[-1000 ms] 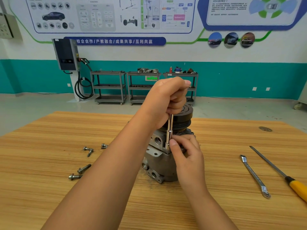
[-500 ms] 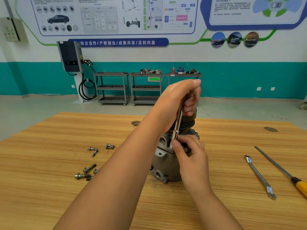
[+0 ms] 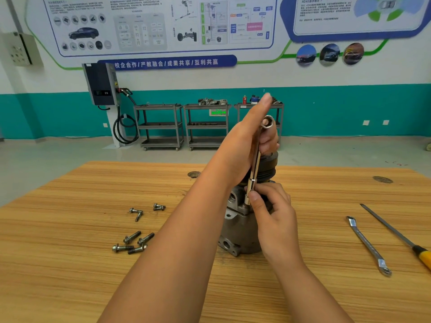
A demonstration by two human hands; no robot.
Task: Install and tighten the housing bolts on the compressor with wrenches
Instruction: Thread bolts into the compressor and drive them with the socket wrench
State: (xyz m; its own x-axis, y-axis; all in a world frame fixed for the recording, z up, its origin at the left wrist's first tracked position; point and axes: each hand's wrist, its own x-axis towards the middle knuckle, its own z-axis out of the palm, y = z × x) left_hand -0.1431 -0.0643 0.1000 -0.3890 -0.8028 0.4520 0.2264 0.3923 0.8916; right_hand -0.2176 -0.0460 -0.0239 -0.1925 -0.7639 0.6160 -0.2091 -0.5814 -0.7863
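Since the earlier frame the upper socket end of the socket wrench (image 3: 255, 164) has been uncovered, and the forefinger of the left hand (image 3: 245, 141) has been stretched upward; its other fingers are curled round the shank. The lower end is pinched by the thumb and fingers of the right hand (image 3: 274, 215) at the compressor (image 3: 240, 229), which is stood upright in the middle of the wooden table (image 3: 70, 276). On the blue wall banner (image 3: 166, 62) "校企合作 / 产教融合 / 成果共享 / 互利共赢" can be read; on a poster (image 3: 310, 1) "ADAS" is seen.
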